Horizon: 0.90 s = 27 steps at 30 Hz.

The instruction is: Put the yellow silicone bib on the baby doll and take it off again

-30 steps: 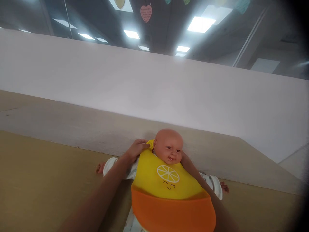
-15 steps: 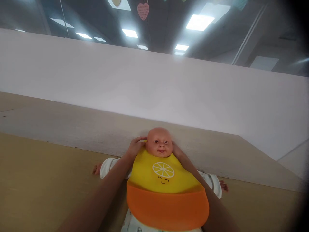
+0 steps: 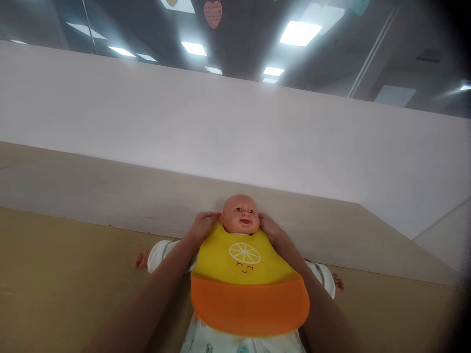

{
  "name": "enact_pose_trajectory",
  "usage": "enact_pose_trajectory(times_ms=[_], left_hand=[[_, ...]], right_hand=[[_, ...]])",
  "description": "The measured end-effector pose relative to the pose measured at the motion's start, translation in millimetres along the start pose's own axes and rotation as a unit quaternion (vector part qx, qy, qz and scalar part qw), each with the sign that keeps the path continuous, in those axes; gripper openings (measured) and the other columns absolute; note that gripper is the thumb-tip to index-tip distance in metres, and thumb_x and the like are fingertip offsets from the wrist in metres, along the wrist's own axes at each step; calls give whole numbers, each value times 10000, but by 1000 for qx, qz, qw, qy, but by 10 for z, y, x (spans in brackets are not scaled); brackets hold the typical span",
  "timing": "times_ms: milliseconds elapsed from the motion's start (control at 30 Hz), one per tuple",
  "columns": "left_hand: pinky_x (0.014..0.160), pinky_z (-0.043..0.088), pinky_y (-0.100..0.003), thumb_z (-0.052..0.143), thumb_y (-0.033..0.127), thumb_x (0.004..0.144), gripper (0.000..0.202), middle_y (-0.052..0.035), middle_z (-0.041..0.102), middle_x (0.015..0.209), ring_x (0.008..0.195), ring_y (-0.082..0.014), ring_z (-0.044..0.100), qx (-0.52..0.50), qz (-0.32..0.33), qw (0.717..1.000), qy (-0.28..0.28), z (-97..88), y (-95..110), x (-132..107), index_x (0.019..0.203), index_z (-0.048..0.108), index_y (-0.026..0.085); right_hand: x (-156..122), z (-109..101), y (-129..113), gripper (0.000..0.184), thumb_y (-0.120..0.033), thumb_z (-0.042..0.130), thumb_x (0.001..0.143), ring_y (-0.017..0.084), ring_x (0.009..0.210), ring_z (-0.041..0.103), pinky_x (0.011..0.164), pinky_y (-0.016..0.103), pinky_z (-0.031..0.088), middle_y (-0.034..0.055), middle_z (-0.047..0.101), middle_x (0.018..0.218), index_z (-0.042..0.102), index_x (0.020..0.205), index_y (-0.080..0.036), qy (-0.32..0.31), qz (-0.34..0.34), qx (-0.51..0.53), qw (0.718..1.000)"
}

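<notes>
Left hand (image 3: 201, 226) and right hand (image 3: 270, 228) flank the neck of a bald vinyl baby doll (image 3: 240, 214) lying on a tan surface (image 3: 73, 279) toward its far edge, both grips at the collar of a yellow-and-orange silicone bib (image 3: 245, 279), clamped or merely touching impossible to tell, an even hold that keeps the bib centred under the chin.

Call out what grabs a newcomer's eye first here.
A bright yellow-and-orange silicone bib with a lemon-slice face dominates the centre, worn by a bald baby doll lying on a tan board. The person's bare left hand and bare right hand rest at either side of the bib's neck.
</notes>
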<state>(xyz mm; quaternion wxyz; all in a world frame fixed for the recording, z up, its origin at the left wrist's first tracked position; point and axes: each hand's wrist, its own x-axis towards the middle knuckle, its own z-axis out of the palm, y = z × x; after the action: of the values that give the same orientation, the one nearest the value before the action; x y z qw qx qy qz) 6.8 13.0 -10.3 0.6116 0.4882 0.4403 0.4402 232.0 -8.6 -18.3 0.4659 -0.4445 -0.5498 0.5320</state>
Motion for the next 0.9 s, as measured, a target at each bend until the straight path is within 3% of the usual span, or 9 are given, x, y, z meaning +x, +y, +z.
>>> enact_pose_trajectory(times_ms=[67,133,367,533,700,900], left_hand=[[565,470,-279,636,257,639,152,-48,710,664,584,-179,604,16,-5,1000,0,-19,-25,32,710,726,157],[556,465,-273,622,246,641,152,-32,697,635,572,-172,596,34,-10,999,-3,-36,-40,56,708,725,158],[530,414,-243,566,190,616,143,13,643,561,530,-138,537,93,-2,996,-9,-56,-57,104,654,701,160],[578,431,-252,575,211,606,190,9,670,606,590,-155,573,120,6,993,-16,-74,-85,127,712,724,163],[617,463,-286,568,252,608,234,-20,710,686,642,-187,614,124,7,992,-36,-92,-103,135,747,732,158],[674,478,-284,561,316,640,286,-25,737,824,739,-198,636,108,38,992,-49,-63,-104,114,825,726,172]], right_hand=[[9,4,-15,372,-259,642,657,276,869,664,729,364,534,134,712,1046,712,987,-103,-1,15,-23,1000],[31,-2,-6,362,-257,641,653,291,923,655,738,360,533,139,697,1099,720,972,-106,42,11,-90,995],[117,-50,121,339,-281,569,718,296,1029,637,825,370,528,97,701,1114,731,981,-141,76,-23,-198,977],[146,-93,202,352,-264,540,730,281,1059,634,836,359,531,95,695,1132,722,1008,-147,69,-51,-185,979],[81,-34,115,366,-250,537,702,284,1039,642,812,358,536,100,706,1099,720,995,-130,84,-26,-173,981],[3,9,-12,324,-190,519,591,292,967,642,784,374,529,106,720,1048,727,832,-131,129,-16,-184,974]])
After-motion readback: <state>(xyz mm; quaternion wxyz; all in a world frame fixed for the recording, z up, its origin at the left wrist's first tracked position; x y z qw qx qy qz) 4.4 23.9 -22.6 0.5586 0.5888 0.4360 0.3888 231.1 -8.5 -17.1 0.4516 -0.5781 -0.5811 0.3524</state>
